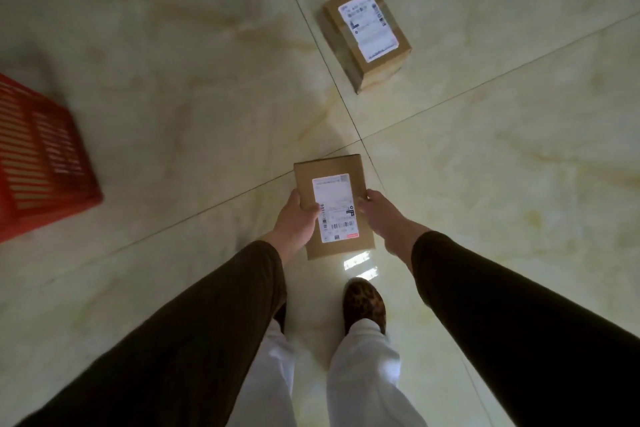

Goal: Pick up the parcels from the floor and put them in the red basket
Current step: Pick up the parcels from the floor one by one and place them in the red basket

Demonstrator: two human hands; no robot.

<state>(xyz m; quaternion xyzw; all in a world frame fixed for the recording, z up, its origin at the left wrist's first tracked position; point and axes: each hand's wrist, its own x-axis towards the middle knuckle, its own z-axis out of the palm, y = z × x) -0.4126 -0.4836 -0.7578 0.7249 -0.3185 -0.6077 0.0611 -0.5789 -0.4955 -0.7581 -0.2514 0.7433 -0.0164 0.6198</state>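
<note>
Both hands grip one cardboard parcel [333, 205], label up. Left hand [298, 218] clasps its left edge, thumb on top; right hand [382, 213] presses its right edge, fingers curled against it. A second parcel [366, 34] lies on the tiled floor [502, 166], well beyond the fingertips. Red basket [38, 156] stands far left of the left hand.
</note>
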